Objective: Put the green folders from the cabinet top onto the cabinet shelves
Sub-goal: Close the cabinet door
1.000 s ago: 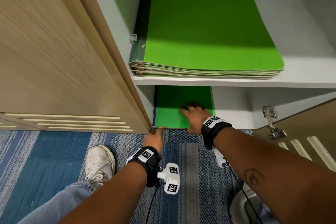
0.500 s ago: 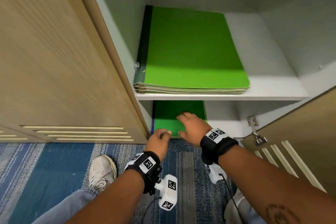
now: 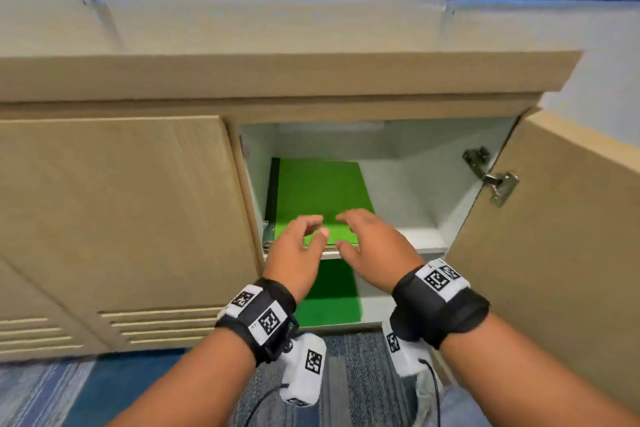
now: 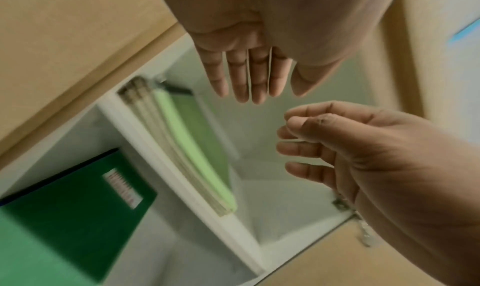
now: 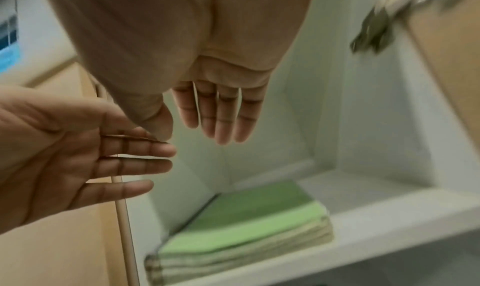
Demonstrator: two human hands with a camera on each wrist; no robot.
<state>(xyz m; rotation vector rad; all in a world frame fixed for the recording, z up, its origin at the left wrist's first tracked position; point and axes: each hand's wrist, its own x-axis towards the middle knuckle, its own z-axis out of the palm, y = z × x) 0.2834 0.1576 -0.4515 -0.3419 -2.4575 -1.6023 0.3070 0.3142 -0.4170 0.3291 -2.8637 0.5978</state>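
Left hand and right hand hang loosely spread, holding nothing. Stacked green folders lie on the upper shelf, 12 o'clock of the hands; another folder lies below. Judged light, floppy, slick; grip spine edges.

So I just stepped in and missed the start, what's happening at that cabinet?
A person is filing green folders into an open cabinet. A stack of green folders lies on the upper shelf, and a darker green folder lies on the bottom shelf below it. Both hands are empty at this moment: the left hand and the right hand hover side by side in front of the upper shelf, fingers relaxed, touching nothing. The cabinet door on the right stands open.
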